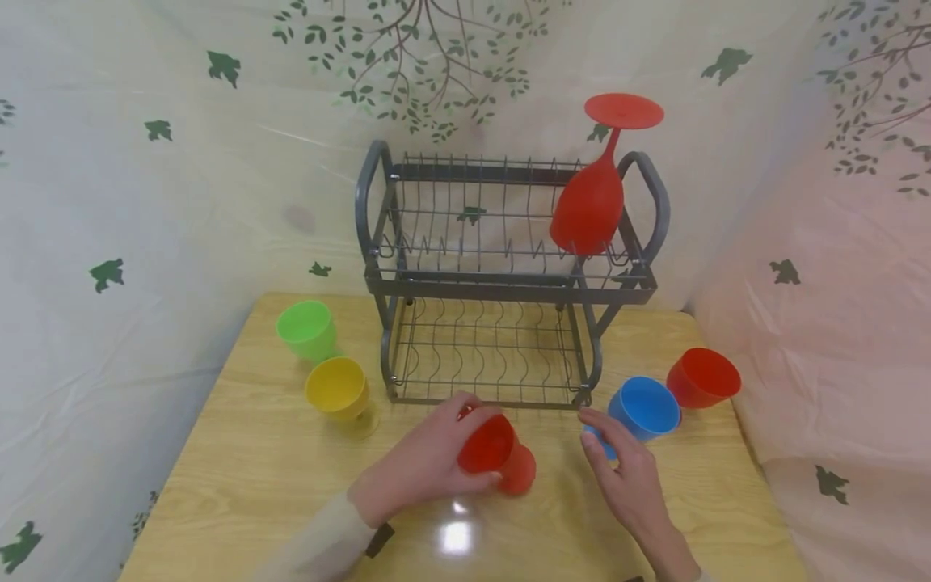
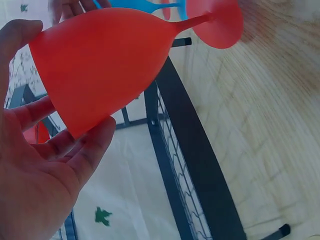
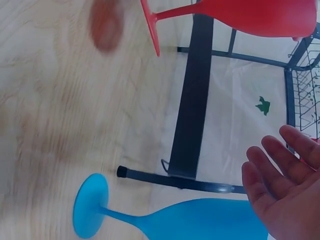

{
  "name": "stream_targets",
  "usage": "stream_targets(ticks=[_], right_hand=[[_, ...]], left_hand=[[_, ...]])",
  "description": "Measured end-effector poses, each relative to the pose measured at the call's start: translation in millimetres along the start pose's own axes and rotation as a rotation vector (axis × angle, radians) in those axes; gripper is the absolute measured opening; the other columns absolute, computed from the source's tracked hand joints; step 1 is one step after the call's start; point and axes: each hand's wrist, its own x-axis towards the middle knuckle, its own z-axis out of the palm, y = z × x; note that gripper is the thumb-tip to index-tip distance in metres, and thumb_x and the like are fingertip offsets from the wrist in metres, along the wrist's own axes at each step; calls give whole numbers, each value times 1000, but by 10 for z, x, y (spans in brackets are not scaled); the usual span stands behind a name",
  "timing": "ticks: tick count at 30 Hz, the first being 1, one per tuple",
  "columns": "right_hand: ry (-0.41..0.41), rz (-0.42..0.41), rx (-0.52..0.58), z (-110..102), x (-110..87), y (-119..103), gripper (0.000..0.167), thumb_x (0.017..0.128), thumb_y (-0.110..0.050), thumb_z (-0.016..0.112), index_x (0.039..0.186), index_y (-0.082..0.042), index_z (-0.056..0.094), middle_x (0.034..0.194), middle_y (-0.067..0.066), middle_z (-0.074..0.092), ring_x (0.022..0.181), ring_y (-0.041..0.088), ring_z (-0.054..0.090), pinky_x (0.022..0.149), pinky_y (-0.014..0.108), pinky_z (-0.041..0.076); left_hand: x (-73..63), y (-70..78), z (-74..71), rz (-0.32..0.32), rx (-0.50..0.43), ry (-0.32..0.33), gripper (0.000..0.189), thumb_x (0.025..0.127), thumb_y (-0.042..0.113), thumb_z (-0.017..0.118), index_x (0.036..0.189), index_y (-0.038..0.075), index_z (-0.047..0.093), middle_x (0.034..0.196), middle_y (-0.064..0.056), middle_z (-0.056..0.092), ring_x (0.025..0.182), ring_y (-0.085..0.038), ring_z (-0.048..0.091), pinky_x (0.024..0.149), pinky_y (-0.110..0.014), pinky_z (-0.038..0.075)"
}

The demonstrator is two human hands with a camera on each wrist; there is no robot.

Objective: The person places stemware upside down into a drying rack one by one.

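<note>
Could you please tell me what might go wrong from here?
The left hand grips the held red goblet only around its bowl near the rim, so it might slip.
The right hand is very close to the blue goblet and could tip it into the red goblet at the far right.
The upside-down red goblet leans in the rack; a bump might topple it.
</note>
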Motion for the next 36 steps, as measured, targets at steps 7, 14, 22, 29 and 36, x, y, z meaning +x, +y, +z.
stream_targets(ticks=[7,14,22,29,36], right_hand=[[38,-30,48,65,45,-50,27,102,-10,63,128,-4,70,134,10,69,118,33,67,96,3,40],[80,-74,88,141,56,-48,28,99,-5,65,126,-6,72,131,8,71,115,22,68,93,8,48],[40,1,121,191,28,-127,28,102,-9,63,129,-7,71,136,6,69,118,25,65,97,7,43],[-2,7,140,174,35,-236,31,103,-11,62,133,-7,68,140,8,66,130,29,59,105,6,32],[-31,37,145,164,37,-289,39,105,-17,59,144,-10,60,147,5,61,137,27,54,107,6,30]], left_hand=[[-94,-95,-19,-95,-109,65,75,83,48,83,148,26,54,137,0,52,116,-18,58,91,-38,59],[-149,-169,5,-117,-201,142,76,81,52,84,145,24,55,132,2,54,111,-17,60,87,-37,60],[-210,-204,28,-185,-385,160,75,82,48,85,147,27,54,137,7,56,117,-16,58,92,-35,59],[-312,-320,110,-294,-647,224,69,87,31,85,147,21,54,140,0,57,124,-25,57,97,-32,56],[-423,-441,127,-316,-910,285,63,93,15,77,150,11,49,149,-14,49,129,-36,54,96,-29,57]])
